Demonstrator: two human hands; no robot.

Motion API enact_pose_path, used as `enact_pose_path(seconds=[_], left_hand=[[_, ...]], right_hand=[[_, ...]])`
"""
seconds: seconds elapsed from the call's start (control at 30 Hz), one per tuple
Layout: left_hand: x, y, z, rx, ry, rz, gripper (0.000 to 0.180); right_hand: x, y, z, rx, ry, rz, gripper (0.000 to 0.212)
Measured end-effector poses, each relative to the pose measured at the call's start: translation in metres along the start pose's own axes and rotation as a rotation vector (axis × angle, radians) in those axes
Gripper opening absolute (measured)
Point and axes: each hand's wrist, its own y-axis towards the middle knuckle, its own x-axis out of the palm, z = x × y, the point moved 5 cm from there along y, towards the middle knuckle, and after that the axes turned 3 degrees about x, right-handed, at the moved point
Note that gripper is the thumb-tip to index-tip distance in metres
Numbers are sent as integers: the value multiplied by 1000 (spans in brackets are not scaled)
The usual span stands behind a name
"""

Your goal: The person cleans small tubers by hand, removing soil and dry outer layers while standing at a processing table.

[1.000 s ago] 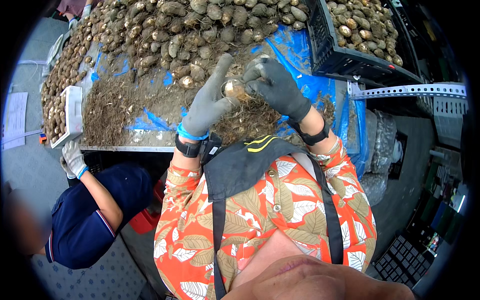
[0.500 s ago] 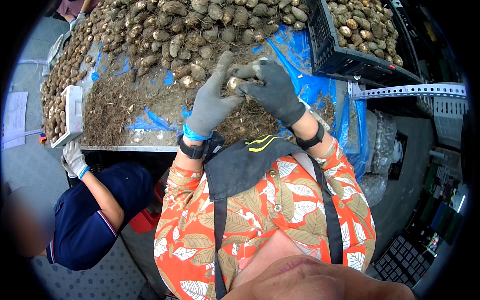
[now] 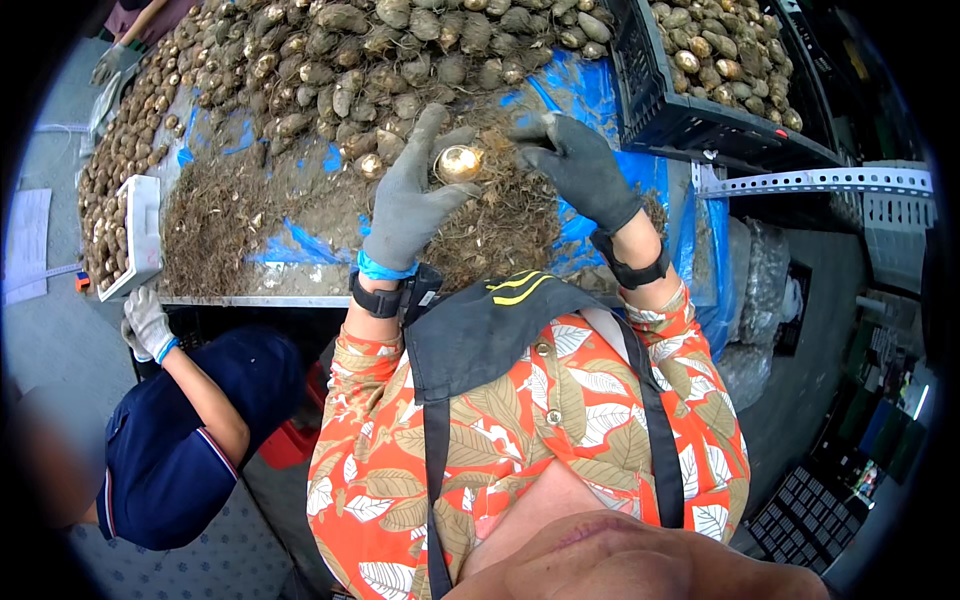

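Note:
My left hand (image 3: pixel 412 200), in a grey glove, grips a taro corm (image 3: pixel 458 164) between thumb and fingers. The corm's pale, round cut end faces up. To the right, apart from it, my right hand (image 3: pixel 582 170) in a dark glove hangs over root scraps with thumb and fingers spread and nothing visible in them. Below both hands lies a mat of brown root hairs (image 3: pixel 505 225). A big heap of hairy taro corms (image 3: pixel 400 45) rises just beyond, and a loose corm with a pale end (image 3: pixel 369 166) rests left of my left hand.
A black crate (image 3: pixel 655 120) full of corms stands at the far right, beside a perforated metal bar (image 3: pixel 820 180). A white tray (image 3: pixel 145 230) of corms sits at the left edge. One co-worker's gloved hand (image 3: pixel 150 322) touches it; another person's hand (image 3: pixel 107 65) shows at far left. Blue plastic sheeting (image 3: pixel 590 85) covers the table.
My right hand has let go of the corm and moved right, its fingers opening. The corm stays in my left hand, its cut end now turned up. The far-left person's hand has moved down.

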Motion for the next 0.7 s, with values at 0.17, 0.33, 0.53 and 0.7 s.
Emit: enact_pose_path(seconds=[0.17, 0.33, 0.53, 0.7], left_hand=[[14, 1, -7, -54, -193, -16, 90], [14, 1, -14, -86, -509, 3, 91], [0, -7, -22, -248, -635, -19, 66], [-1, -13, -27, -265, -601, 9, 58]], right_hand=[[9, 2, -25, -167, 109, 68, 19], [7, -16, 1, -118, -98, -324, 17], [4, -7, -3, 35, -130, -121, 28], [22, -1, -50, -488, -86, 59, 26]])
